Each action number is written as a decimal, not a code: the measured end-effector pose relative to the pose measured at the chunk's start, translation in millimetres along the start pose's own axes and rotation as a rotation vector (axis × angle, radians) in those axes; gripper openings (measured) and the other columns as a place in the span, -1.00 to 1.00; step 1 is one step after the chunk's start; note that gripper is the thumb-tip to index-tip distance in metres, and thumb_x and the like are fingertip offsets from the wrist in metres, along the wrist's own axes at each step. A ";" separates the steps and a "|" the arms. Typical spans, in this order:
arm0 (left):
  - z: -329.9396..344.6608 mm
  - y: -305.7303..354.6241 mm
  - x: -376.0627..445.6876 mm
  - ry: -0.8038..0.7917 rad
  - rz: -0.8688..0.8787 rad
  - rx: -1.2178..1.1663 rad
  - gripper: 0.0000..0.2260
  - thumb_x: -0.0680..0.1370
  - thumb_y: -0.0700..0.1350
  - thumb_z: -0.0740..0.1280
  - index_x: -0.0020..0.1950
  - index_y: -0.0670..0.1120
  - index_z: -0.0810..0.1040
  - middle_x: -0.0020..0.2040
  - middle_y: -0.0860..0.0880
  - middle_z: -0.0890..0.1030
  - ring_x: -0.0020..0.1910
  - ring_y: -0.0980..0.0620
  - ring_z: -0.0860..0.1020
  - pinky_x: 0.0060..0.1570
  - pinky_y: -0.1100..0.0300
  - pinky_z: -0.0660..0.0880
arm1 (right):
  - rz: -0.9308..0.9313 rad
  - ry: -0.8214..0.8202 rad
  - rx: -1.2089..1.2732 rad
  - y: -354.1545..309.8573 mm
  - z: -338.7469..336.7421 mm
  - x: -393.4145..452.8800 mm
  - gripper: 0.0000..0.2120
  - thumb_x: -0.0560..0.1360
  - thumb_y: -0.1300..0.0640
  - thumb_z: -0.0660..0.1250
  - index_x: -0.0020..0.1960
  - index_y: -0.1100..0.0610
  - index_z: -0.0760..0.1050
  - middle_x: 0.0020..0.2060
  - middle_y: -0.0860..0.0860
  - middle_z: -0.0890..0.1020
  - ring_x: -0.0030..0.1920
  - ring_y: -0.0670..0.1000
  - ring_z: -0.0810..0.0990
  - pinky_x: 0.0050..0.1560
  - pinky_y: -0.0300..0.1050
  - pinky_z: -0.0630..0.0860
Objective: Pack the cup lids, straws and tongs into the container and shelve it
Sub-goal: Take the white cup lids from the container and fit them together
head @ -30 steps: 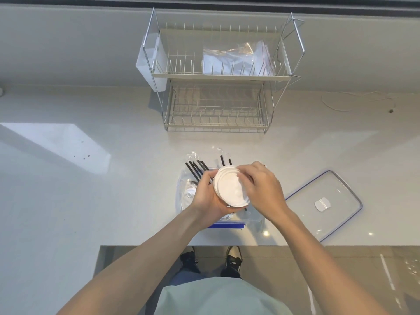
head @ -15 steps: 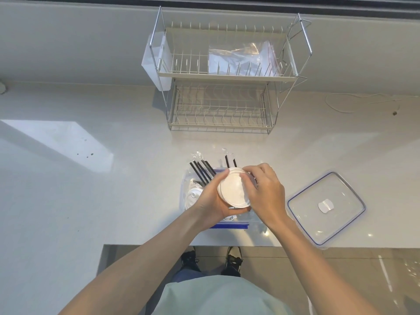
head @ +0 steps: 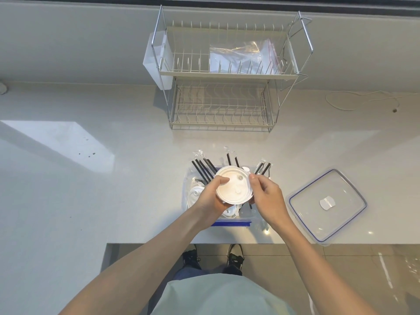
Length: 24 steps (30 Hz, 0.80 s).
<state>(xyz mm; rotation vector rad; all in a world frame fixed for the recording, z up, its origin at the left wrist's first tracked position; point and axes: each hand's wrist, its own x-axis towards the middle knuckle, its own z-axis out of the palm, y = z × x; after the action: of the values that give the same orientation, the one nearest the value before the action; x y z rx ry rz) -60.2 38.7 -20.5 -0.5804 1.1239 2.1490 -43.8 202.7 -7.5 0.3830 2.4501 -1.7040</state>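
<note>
Two-handed grip on round white lids

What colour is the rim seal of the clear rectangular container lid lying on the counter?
Blue: the clear rectangular container lid has a thin blue rim line, seen in the head view.

No readable text, label, brand, number or sign appears anywhere in this view.
</note>
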 end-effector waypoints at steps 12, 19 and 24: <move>-7.6 -5.3 -7.4 0.038 0.297 0.461 -0.75 0.60 -0.23 0.41 0.26 -0.04 0.60 0.12 -0.08 0.71 0.11 -0.04 0.67 0.08 0.07 0.64 | -0.092 0.112 -0.256 3.7 9.6 -9.5 -0.80 0.70 -0.04 0.18 0.06 0.06 0.47 -0.20 -0.06 0.61 -0.25 -0.08 0.56 -0.34 -0.25 0.41; -6.2 -1.2 -10.4 0.038 0.274 0.393 -0.65 0.54 -0.24 0.47 0.31 -0.07 0.57 0.16 -0.08 0.69 0.17 -0.08 0.65 0.14 0.00 0.63 | -0.005 0.062 -0.230 8.1 16.9 -13.5 -0.74 0.70 -0.10 0.13 0.18 0.06 0.45 -0.11 -0.04 0.66 -0.20 -0.08 0.67 -0.39 -0.27 0.56; -7.9 0.8 -10.7 0.022 0.250 0.431 -0.58 0.49 -0.32 0.49 0.31 -0.05 0.57 0.17 -0.07 0.68 0.16 -0.04 0.65 0.12 0.02 0.65 | -0.008 0.061 -0.288 7.6 20.5 -13.3 -0.73 0.69 -0.10 0.15 0.26 0.05 0.41 -0.04 -0.05 0.65 -0.17 -0.11 0.66 -0.40 -0.31 0.53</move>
<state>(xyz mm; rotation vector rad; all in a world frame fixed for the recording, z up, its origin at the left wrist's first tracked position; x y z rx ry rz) -52.5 28.2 -17.5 -0.2780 1.6856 2.0083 -29.6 184.3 -18.2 0.3945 2.6906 -1.3311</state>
